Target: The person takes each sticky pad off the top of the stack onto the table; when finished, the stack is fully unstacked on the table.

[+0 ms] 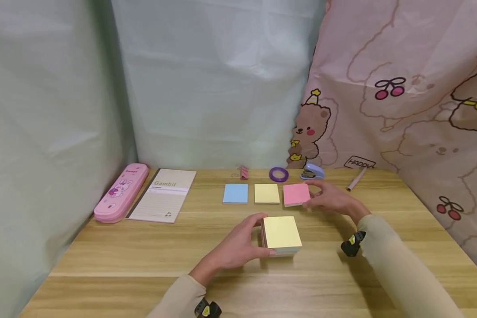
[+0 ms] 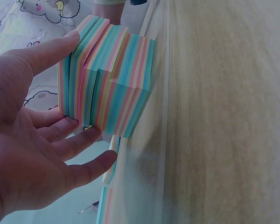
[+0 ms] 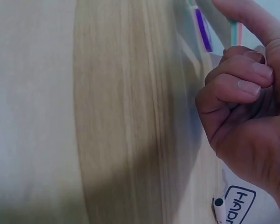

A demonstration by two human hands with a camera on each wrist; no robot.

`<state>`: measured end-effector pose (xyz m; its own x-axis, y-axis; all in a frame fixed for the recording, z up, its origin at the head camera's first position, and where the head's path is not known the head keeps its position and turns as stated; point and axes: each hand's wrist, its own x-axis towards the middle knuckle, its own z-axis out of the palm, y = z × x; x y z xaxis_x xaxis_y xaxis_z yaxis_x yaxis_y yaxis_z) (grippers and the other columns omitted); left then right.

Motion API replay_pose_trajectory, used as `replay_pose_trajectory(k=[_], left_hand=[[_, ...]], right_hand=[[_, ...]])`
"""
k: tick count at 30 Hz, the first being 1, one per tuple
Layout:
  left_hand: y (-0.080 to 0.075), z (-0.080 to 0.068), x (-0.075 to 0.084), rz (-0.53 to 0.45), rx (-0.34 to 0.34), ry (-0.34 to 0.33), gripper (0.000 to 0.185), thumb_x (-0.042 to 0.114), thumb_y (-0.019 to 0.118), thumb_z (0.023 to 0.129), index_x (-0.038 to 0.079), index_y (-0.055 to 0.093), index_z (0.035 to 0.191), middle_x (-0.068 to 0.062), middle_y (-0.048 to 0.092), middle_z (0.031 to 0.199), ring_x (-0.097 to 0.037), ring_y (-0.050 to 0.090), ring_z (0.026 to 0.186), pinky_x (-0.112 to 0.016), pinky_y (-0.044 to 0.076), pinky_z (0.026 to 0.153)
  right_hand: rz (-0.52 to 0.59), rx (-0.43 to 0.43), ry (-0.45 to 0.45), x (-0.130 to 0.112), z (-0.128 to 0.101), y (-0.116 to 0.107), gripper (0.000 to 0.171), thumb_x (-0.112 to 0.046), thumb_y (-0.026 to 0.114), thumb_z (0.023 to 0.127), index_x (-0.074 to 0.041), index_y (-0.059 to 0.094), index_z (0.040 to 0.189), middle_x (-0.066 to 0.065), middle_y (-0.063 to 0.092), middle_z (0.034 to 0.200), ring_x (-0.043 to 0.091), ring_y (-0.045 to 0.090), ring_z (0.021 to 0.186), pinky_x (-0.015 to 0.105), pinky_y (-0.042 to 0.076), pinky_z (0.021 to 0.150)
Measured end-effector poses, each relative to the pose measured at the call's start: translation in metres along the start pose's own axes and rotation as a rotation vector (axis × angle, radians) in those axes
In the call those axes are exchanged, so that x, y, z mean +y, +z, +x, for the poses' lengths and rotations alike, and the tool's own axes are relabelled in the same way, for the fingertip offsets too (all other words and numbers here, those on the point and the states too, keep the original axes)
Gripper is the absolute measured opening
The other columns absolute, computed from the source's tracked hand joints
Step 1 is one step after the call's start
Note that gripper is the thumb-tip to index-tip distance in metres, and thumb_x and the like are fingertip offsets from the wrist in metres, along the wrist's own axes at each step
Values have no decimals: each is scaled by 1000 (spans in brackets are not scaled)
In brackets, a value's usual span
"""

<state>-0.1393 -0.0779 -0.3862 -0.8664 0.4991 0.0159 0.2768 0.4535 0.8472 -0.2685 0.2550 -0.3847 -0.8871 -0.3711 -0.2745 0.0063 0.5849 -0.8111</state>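
A thick block of sticky notes (image 1: 281, 233) sits flat mid-desk, yellow sheet on top, its sides striped in pink, blue, green and yellow layers. Behind it, a pink note pad (image 1: 296, 194) lies flat, rightmost in its row.

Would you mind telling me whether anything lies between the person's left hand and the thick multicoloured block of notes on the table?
Nothing visible does. The left hand already touches the note block, thumb and fingers against its left side. The right hand is apart from it, at the pink note pad.
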Motion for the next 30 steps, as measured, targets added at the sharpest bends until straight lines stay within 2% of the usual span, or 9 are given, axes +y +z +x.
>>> replay_pose_trajectory(k=[10, 17, 24, 30], left_hand=[[0, 0, -1, -5, -1, -1, 97, 33, 88, 85, 3, 36, 160, -18, 53, 154, -38, 49, 146, -64, 39, 122], [0, 0, 0, -8, -1, -5, 97, 34, 89, 85, 3, 36, 160, -19, 52, 155, -39, 48, 147, -63, 39, 122], [0, 0, 1, -12, -4, 2, 97, 32, 89, 85, 1, 36, 160, -20, 53, 154, -39, 48, 147, -63, 38, 123], [1, 2, -1, -14, -5, 2, 97, 31, 90, 84, 1, 36, 159, -20, 53, 153, -38, 48, 147, -61, 37, 124]], right_hand=[[100, -72, 60, 3, 16, 1, 102, -13, 83, 89, -9, 18, 169, -8, 43, 60, 4, 31, 46, 19, 31, 44], [87, -97, 59, 1, 21, 0, 103, -10, 81, 90, -6, 16, 169, -10, 36, 56, 4, 30, 45, 19, 31, 43], [77, -107, 125, 0, 25, -2, 101, -14, 82, 90, -11, 18, 169, -10, 33, 55, 5, 28, 46, 21, 30, 45], [80, -110, 138, -1, 26, -3, 100, -14, 82, 90, -12, 20, 168, -9, 32, 54, 6, 26, 46, 22, 30, 45]])
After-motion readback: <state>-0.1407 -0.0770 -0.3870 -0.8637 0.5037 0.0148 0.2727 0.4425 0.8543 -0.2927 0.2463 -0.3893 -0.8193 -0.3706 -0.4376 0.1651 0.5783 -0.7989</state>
